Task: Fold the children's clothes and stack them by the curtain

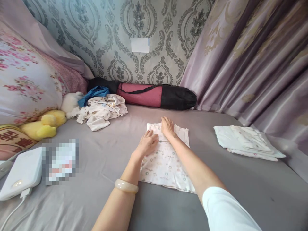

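A small white baby shirt (pixel 166 166) with pastel prints lies spread on the grey bed sheet, its neck end away from me. My left hand (pixel 147 142) rests on the shirt's upper left part with the fingers laid out over the cloth. Further up, my right hand (pixel 167 128) touches the fabric by the neckline, fingers stretched forward; its fingertips are partly hidden. A pale bangle (pixel 126 186) circles my left wrist. To the right lies a stack of folded light clothes (pixel 247 141).
A heap of crumpled clothes (pixel 103 109) with a blue cloth (pixel 93 94) sits back left. Behind it stretches a pink and black mat bag (pixel 144 94) along the wall. Left are a yellow plush toy (pixel 45 123), a floral pillow (pixel 26 80) and a white power bank (pixel 24 170) with a cable.
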